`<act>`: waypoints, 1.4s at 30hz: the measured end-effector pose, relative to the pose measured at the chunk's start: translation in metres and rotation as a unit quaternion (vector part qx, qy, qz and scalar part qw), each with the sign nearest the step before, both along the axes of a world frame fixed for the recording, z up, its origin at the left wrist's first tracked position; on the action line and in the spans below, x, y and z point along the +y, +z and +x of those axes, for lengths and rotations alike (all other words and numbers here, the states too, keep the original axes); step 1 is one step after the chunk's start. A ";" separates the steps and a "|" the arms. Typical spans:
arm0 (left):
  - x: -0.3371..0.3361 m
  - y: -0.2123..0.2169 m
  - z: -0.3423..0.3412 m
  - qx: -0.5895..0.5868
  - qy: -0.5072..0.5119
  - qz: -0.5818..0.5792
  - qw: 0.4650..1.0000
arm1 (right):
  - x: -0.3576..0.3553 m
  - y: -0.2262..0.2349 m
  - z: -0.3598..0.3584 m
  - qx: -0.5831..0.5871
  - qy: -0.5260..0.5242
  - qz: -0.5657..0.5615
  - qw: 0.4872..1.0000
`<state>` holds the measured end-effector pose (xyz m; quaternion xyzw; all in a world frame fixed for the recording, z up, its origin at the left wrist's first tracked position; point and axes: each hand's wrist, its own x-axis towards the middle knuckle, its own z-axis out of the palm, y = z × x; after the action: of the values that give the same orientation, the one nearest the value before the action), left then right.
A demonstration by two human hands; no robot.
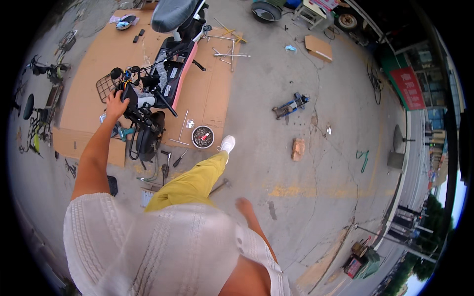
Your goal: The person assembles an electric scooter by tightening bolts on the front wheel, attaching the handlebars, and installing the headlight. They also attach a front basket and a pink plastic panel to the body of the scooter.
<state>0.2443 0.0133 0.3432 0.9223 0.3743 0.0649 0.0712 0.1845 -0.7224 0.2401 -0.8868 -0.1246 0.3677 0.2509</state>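
A pink and black electric bike [181, 74] lies tipped over on flattened cardboard, its front wheel [149, 139] toward me and its grey seat [173, 16] at the far end. My left hand [117, 104] reaches out to the bike's dark front end, between the wire basket [105, 88] and the fork, with fingers and thumb curled over a black part. What exactly lies under the palm is hidden. Low at my right side hangs my right hand [244, 205], apart from any object and smeared by motion, so its fingers do not show clearly.
A bowl of small hardware [202, 137] and a T-shaped wrench [183, 128] lie near my white shoe [227, 143]. A screwdriver [179, 159], ratchet [166, 160] and hammer [219, 187] are close to my legs. Rightward sit a blue floor jack [291, 105] and a brick [298, 149].
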 end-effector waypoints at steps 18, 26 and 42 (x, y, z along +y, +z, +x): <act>-0.047 0.021 0.035 -0.046 0.202 0.001 0.978 | 0.091 0.018 0.509 -0.029 0.343 -0.048 0.938; -0.112 0.062 0.145 -0.024 0.400 0.151 0.904 | 0.266 0.002 0.725 0.040 0.437 -0.054 0.897; -0.353 -0.190 0.535 -0.276 0.191 -0.640 0.692 | 0.634 -0.164 0.655 -0.101 0.732 0.250 0.626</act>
<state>0.7798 -0.3393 0.1529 0.5030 0.4567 0.0734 0.7301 0.8393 -0.0887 0.0763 -0.4384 -0.8440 0.2932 0.0972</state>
